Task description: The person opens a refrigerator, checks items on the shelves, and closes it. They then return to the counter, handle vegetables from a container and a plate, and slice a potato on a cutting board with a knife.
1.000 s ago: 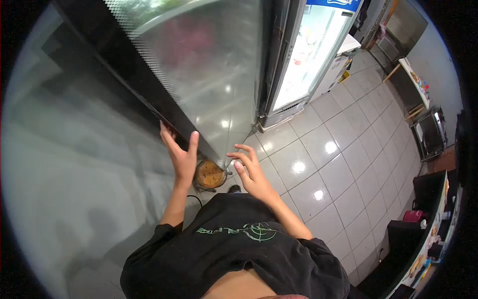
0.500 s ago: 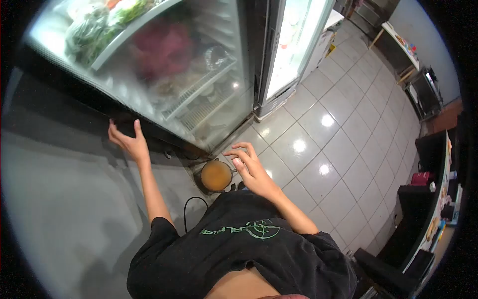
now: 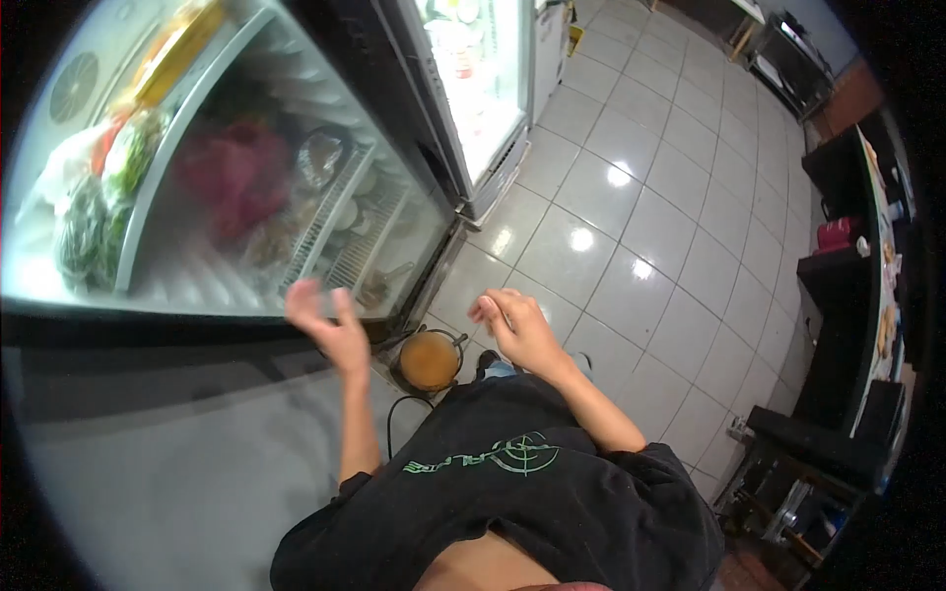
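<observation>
My left hand is raised in front of the lower edge of a glass-fronted fridge, slightly blurred, with its thumb and fingers apart and nothing in it. I cannot tell whether it touches the glass. Behind the fogged glass are a pink bag, bagged green vegetables and a yellow package. My right hand hangs over the tiled floor, loosely curled and holding nothing visible. Between my hands, lower down, is a round thing with an orange-brown top and a dark rim.
A second lit fridge stands past the first. A black cord curves beside the round thing. Along the right runs a dark counter with a red item. A steel appliance stands at the far right.
My left hand has come away from the fridge's lower edge and moved right. My right hand's fingers have curled in more. The view has turned, so the fridge sits further left.
</observation>
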